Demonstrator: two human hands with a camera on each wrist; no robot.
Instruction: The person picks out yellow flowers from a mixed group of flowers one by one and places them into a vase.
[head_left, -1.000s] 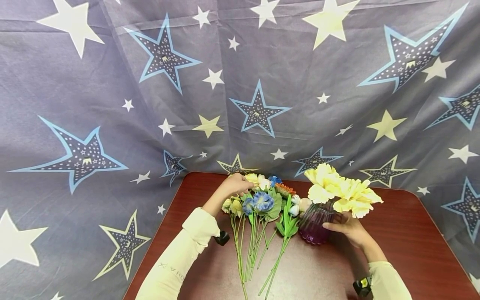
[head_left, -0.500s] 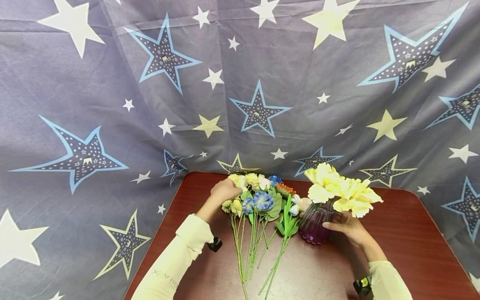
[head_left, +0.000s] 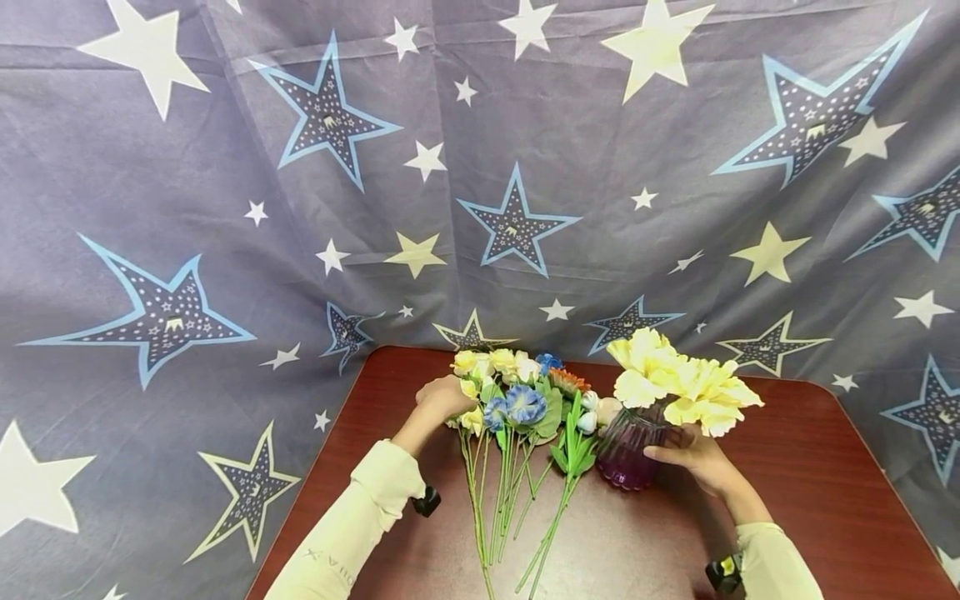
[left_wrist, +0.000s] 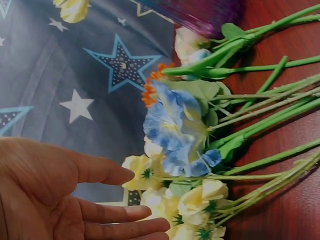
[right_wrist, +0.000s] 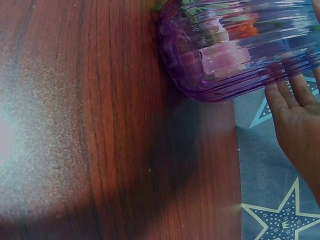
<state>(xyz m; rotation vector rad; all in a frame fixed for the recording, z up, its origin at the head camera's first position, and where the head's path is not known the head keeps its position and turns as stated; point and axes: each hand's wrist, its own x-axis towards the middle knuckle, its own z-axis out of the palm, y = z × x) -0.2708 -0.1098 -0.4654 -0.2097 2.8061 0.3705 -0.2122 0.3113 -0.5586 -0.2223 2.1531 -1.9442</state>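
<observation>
My left hand (head_left: pixel 444 397) is at the left edge of the flower pile, beside small yellow flowers (head_left: pixel 467 363). In the left wrist view the hand (left_wrist: pixel 45 187) has its fingers extended, their tips at yellow blooms (left_wrist: pixel 205 196); whether they touch cannot be told. Blue flowers (head_left: pixel 525 404) lie to its right, green stems pointing toward me. My right hand (head_left: pixel 697 458) holds the purple ribbed glass vase (head_left: pixel 626 454), thumb in front. In the right wrist view its fingers (right_wrist: pixel 282 92) lie along the vase wall (right_wrist: pixel 220 60). Large yellow flowers (head_left: pixel 708 390) stand in the vase.
An orange flower (head_left: pixel 568 381) and white buds (head_left: pixel 587 422) lie between the blue flowers and the vase. The reddish-brown table (head_left: pixel 813 467) has a star-patterned cloth (head_left: pixel 487 117) hanging behind it. Black cameras are strapped at both wrists.
My left hand has drawn back leftward and slightly down from above the yellow flowers, uncovering more blooms. My right hand and the vase have stayed in place.
</observation>
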